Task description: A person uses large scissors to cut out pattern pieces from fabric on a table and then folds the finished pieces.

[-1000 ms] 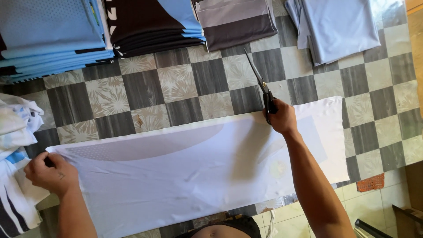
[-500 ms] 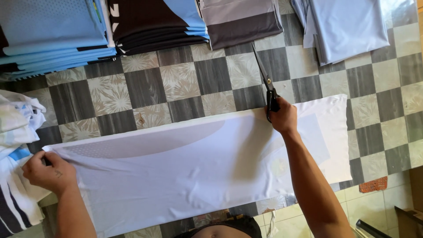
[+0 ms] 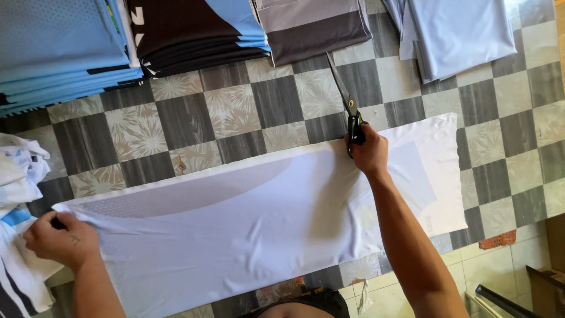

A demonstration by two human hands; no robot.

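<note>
Long white fabric panel (image 3: 259, 235) lies spread flat across the checkered tile floor (image 3: 194, 118), looking light, limp and slippery, best taken by its edges. Left hand (image 3: 59, 240) pinches the left end tight. Right hand (image 3: 368, 154) is closed around scissors (image 3: 348, 106) at the far edge.

Our bare left hand (image 3: 59, 238) sits low at the near left, its forearm rising straight up from the near edge. The fingers are curled under and the thumb pressed across them in a tight pinch, knuckles turned up toward us. Our bare right arm runs long and nearly straight from the near right, slanting up and leftward to the wrist. Our right hand (image 3: 368, 154) lies farther off, right of centre, back facing us, fingers closed in a firm grip. The two hands are well apart.
</note>
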